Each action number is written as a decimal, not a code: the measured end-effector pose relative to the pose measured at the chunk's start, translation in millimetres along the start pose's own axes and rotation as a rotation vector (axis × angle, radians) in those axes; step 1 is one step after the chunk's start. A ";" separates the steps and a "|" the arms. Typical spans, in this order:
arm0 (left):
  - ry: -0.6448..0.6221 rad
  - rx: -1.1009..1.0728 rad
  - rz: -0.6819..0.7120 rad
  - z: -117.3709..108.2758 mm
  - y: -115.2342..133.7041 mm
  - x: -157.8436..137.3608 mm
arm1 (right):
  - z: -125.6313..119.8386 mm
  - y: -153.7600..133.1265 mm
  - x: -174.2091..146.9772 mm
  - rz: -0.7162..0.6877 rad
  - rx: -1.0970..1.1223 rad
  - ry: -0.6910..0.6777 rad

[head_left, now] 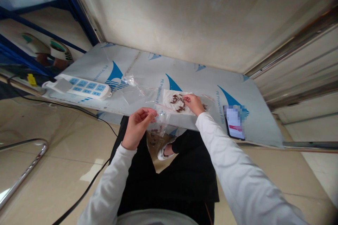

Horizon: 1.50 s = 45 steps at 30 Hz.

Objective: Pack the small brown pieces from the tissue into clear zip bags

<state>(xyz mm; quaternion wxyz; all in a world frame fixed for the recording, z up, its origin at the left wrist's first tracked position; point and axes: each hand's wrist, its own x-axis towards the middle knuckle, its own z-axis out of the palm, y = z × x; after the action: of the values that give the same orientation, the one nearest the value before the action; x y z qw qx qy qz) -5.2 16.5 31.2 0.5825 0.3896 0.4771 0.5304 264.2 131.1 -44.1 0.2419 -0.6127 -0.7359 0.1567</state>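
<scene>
Sleeves, long and white [232, 154], two of them, reach to the shiny grey tabletop with blue marks [182, 65]. One left hand [137, 124] has its thumb and finger pressed together on the thin, clear plastic bag [161, 119], at the middle of the near edge. A few small brown bits show low down by that bag, too blurry to count. One flat black phone with a lit screen [234, 123] lies by the near edge, toward the right corner. One right hand [194, 103], apart from the left, has its fingertips touching the small, shiny brown pieces [181, 108]; I can't tell if it has one pinched. Those pieces lie loose on one soft white sheet [168, 97], just in from the near edge. I count more than ten, but they bunch up and the hand hides some. I think the job is only part done: some bits look to be in the bag, and lots are left on the sheet. One long white power strip [89, 89], with eight blue sockets, sits near the left end. Between it and the sheet lies crumpled clear plastic [130, 81].
</scene>
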 end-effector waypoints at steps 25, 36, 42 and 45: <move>-0.084 -0.063 0.055 1.4 0.0 -1.6 | -22.0 -53.2 -6.3 0.179 -0.134 -0.044; -0.249 0.013 0.247 10.2 0.9 -11.6 | -118.3 -173.1 -67.6 -0.316 0.330 -0.102; -0.263 -0.064 0.289 25.0 6.4 -22.9 | -136.1 -181.7 -69.4 -0.542 0.035 -0.240; -0.237 -0.112 0.291 30.7 8.0 -26.1 | -142.0 -185.1 -76.3 -0.482 -0.016 -0.260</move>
<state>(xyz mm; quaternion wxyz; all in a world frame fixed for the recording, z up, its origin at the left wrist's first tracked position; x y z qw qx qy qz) 23.0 -6.7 50.1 0.5724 0.4810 0.3134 0.5854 199.2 10.2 159.3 0.1710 -0.3964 -0.8866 0.1661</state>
